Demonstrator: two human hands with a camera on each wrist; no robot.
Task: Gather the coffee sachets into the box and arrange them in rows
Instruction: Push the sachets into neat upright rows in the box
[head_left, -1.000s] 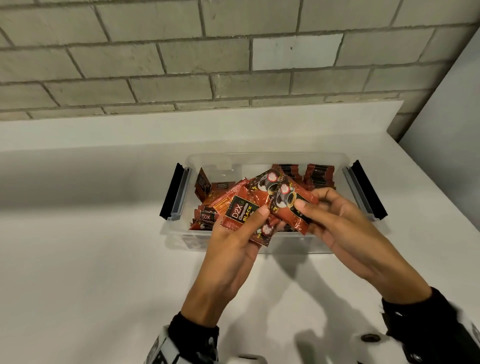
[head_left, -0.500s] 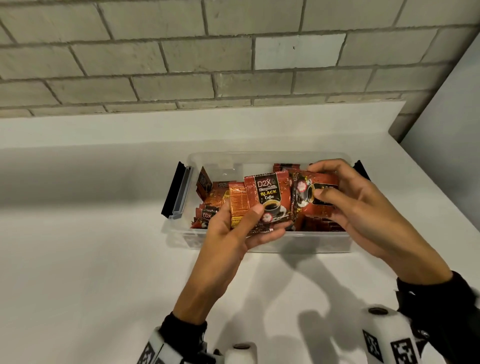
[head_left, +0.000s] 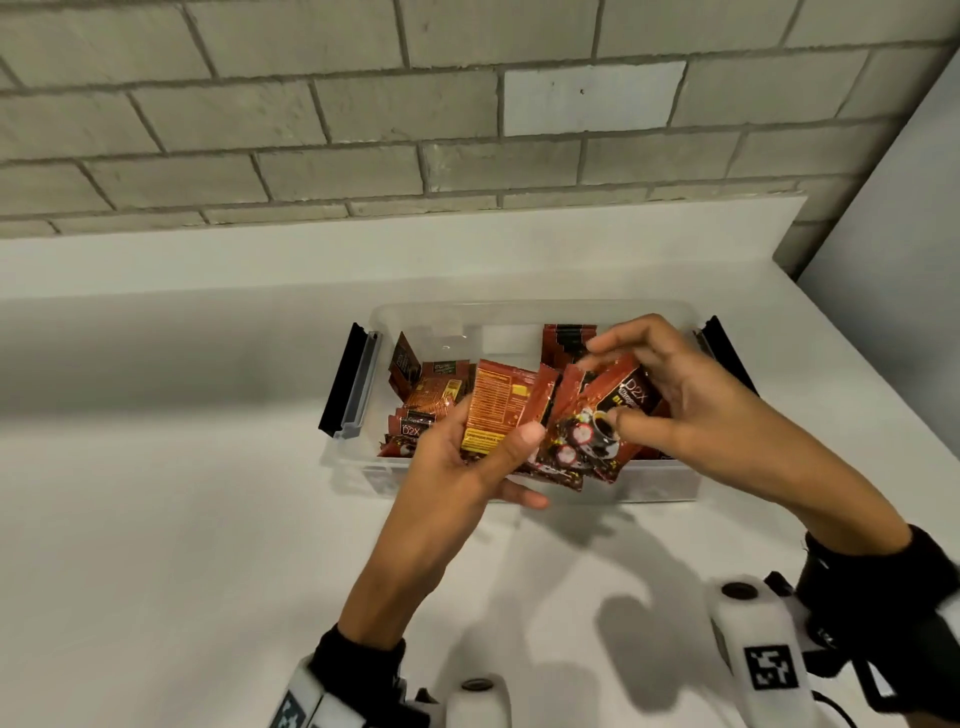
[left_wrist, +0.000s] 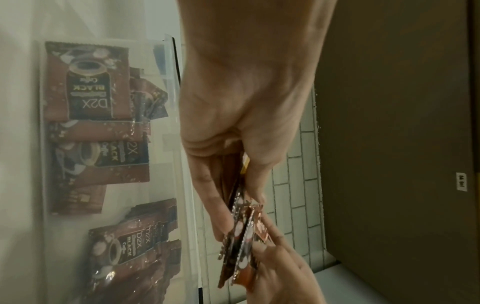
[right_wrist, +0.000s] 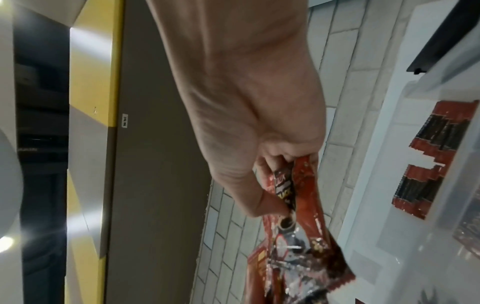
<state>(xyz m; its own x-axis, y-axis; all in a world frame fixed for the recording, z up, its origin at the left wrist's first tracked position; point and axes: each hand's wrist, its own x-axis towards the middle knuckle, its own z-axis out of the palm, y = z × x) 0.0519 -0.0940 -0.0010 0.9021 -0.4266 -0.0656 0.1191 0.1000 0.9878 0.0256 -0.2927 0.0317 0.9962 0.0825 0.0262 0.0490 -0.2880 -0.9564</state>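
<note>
On the white counter (head_left: 156, 545), at the middle of the head view, a clear plastic box (head_left: 519, 314) is set, with a black latch (head_left: 340, 382) at its 9 o'clock end and another black latch (head_left: 724, 348) at its 3 o'clock end. A grey brick wall (head_left: 363, 104) is seen at 12 o'clock, behind the counter.

Just above the near edge of the box, a bunch of red coffee sachets (head_left: 550, 415) is held between both hands. The left hand (head_left: 457, 467) is closed on the bunch from 7 o'clock, with its thumb (head_left: 519, 441) pressed on a sachet that is turned with its orange back side (head_left: 493, 410) up. The right hand (head_left: 691, 410) is closed on the bunch from 3 o'clock, and a front-side sachet (head_left: 608, 421) with a coffee cup picture is pinched between its thumb and fingers. In the left wrist view, the sachets (left_wrist: 237, 236) are seen edge-on, squeezed in the fingers of the left hand (left_wrist: 241, 123). In the right wrist view, the sachets (right_wrist: 298, 226) are gripped at their top end by the right hand (right_wrist: 259, 133).

Inside the box, loose sachets (head_left: 426, 395) are piled untidily at the 9 o'clock side. At the far 1 o'clock corner, a neat row of standing sachets (head_left: 563, 338) is lined up, partly hidden by the right hand.
</note>
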